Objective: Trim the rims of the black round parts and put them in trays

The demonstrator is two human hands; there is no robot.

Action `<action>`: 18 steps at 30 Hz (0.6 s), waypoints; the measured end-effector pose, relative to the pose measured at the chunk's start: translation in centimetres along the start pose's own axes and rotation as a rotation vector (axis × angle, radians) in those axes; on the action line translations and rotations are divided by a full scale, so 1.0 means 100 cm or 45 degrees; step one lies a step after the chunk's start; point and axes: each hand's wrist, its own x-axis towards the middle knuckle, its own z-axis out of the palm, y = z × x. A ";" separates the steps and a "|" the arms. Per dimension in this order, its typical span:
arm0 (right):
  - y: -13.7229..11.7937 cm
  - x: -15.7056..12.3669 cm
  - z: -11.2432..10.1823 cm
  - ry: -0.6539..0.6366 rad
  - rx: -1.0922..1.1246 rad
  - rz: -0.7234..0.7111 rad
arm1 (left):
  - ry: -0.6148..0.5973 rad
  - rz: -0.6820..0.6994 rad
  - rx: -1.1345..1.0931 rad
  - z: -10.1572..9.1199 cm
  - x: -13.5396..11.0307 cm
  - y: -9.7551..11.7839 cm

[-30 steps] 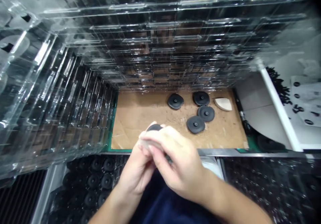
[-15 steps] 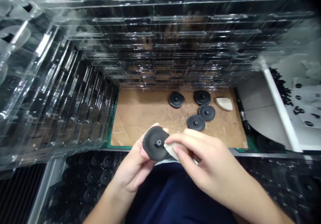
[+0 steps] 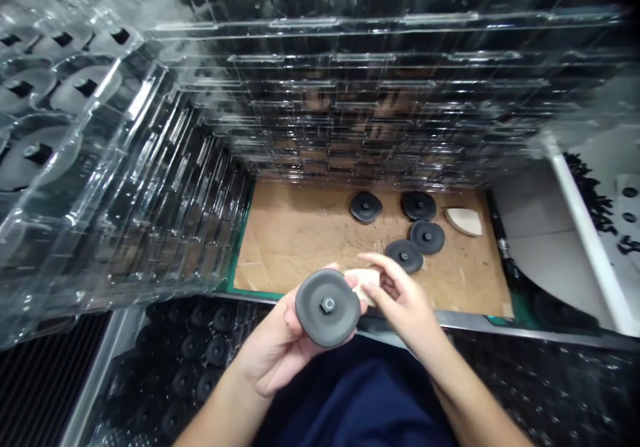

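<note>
My left hand [image 3: 280, 350] grips a round black rubber disc [image 3: 327, 307] with a small metal nut at its centre, face up toward me. My right hand [image 3: 400, 297] is beside it on the right, fingers pinched on a small white wedge-shaped pad [image 3: 364, 279] just behind the disc's edge. Both hands hover over the near edge of a brown cardboard sheet [image 3: 295, 233].
Several more black discs [image 3: 405, 253] and another white wedge [image 3: 465, 220] lie on the cardboard's far right. Stacks of clear plastic trays [image 3: 125, 167] wall the left and back. A tray of black discs [image 3: 195, 353] sits lower left; a white bin edge [image 3: 585, 233] is at right.
The right hand has drawn the white pad off the disc toward the right and back. The left hand has tilted the disc so its whole face and nut show.
</note>
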 end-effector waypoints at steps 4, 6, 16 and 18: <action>0.020 -0.018 0.014 0.008 -0.181 0.010 | -0.016 -0.033 -0.016 -0.002 0.002 0.001; 0.023 -0.026 0.016 -0.004 -0.252 0.004 | -0.015 -0.020 -0.015 -0.002 0.002 0.001; 0.008 -0.011 -0.007 0.089 -0.410 -0.052 | -0.088 0.043 0.026 -0.001 0.000 -0.004; -0.023 -0.009 -0.018 0.173 -0.360 -0.141 | -0.081 0.057 0.050 0.000 0.001 -0.006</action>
